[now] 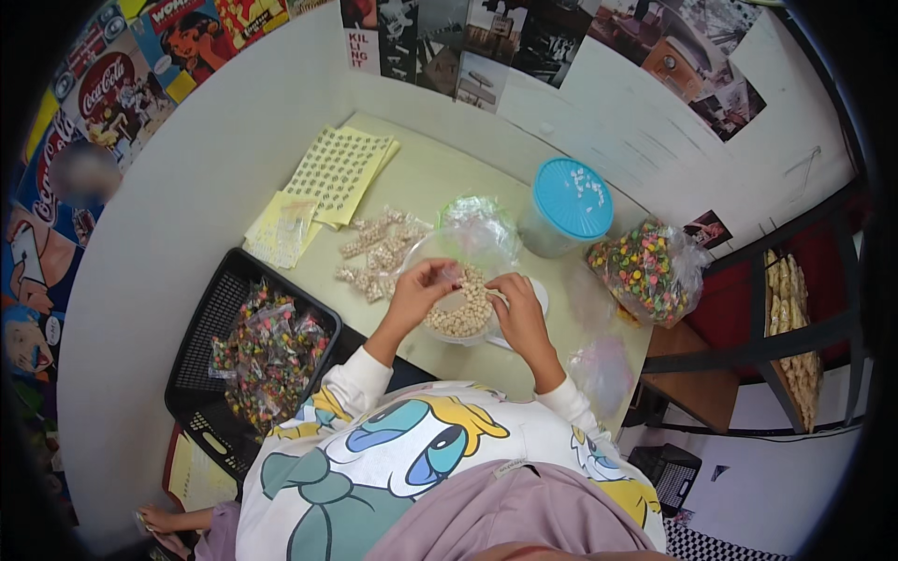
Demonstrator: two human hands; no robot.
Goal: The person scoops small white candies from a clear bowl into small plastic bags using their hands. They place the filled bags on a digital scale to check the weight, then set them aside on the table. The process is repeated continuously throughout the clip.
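Observation:
My left hand [415,291] is over the left side of a clear plastic tub [456,341], its fingers pinching a small clear plastic bag [451,272]. Inside the tub lie many pale, round snack pieces [459,319]. Above the tub's right side is my right hand [520,308], thumb and forefinger slightly apart, with nothing visible between them. Partly hidden behind that hand, a white round object [539,297] rests on the table. Several small filled bags of pale snacks [379,254] lie left of the tub.
A black plastic basket [188,350] at left holds many small bags of colourful candy [273,350]. Yellow printed sheets [337,168] lie at the back. A blue-lidded container [572,200] and a large candy bag [645,273] stand at right. Another person's hand [158,519] shows at lower left.

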